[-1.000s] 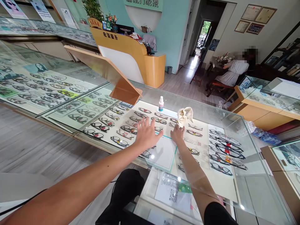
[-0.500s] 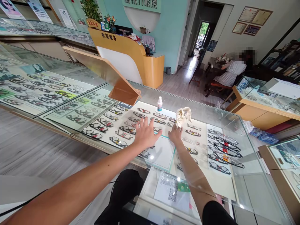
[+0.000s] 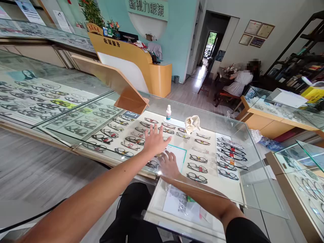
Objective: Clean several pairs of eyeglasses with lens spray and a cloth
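My left hand [image 3: 155, 141] rests with spread fingers on the glass top of a display case [image 3: 215, 125], holding nothing. Nearer to me, my right hand [image 3: 170, 165] is seen through the glass, low by the opened drawer [image 3: 154, 209], its fingers apart and empty. Beneath the hands lies a white sheet with a teal border [image 3: 181, 155], partly covered by them. A small white bottle [image 3: 168, 113] stands upright beyond my left hand. To its right sits a crumpled cream cloth [image 3: 192, 124], touched by neither hand.
Rows of eyeglasses [image 3: 197, 167] lie inside the case. A wooden-framed mirror or stand [image 3: 131, 98] leans at the back left. Behind are a yellow counter [image 3: 160, 79] and a seated person [image 3: 239, 82]. Another glass case [image 3: 298, 168] stands at right.
My right hand has moved away from the cream cloth, toward me and to the left, and its fingers have spread. My left hand stays on the glass. The view has shifted slightly right.
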Demonstrator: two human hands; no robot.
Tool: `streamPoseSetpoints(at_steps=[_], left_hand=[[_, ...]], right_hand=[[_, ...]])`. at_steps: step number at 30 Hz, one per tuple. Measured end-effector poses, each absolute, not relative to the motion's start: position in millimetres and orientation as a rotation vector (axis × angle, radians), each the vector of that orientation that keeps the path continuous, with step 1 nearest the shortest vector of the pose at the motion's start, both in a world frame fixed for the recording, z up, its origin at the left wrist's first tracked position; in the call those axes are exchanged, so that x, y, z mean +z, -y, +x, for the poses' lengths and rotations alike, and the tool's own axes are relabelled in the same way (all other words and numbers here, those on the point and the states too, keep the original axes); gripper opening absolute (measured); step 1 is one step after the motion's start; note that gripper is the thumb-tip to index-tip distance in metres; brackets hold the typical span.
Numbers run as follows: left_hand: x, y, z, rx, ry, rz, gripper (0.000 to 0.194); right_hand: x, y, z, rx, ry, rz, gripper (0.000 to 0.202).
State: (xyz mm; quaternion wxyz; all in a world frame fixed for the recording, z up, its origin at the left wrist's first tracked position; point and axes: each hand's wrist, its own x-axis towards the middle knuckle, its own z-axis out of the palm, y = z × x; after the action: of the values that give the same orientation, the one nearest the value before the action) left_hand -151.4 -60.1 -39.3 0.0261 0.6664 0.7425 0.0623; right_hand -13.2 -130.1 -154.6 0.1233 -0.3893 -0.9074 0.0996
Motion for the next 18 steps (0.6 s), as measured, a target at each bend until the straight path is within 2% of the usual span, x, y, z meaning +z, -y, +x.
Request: streamPoseSetpoints(at_steps=[4, 7, 13, 15, 18], left_hand=[[-37, 59, -151, 0.181, -2.299, 2.07, 0.097], [-39, 57, -152, 0.199, -2.293, 2.077, 0.099], [-39, 53, -151, 0.201, -2.279, 2.06, 0.1], [-38, 53, -151, 0.214, -2.281, 2.062, 0.101], [-39, 52, -152, 0.242, -2.285, 2.062, 0.102]], right_hand=[[-131, 181, 17, 0.57, 2.767, -0.892, 0.041], [-103, 211, 49, 0.771, 2.833, -0.978, 0.041], [8, 234, 119, 1.232, 2.908, -1.042, 0.03], [47, 221, 148, 1.019, 2.826, -1.153, 0.031], [84, 178, 203, 0.421, 2.576, -1.52, 0.036]])
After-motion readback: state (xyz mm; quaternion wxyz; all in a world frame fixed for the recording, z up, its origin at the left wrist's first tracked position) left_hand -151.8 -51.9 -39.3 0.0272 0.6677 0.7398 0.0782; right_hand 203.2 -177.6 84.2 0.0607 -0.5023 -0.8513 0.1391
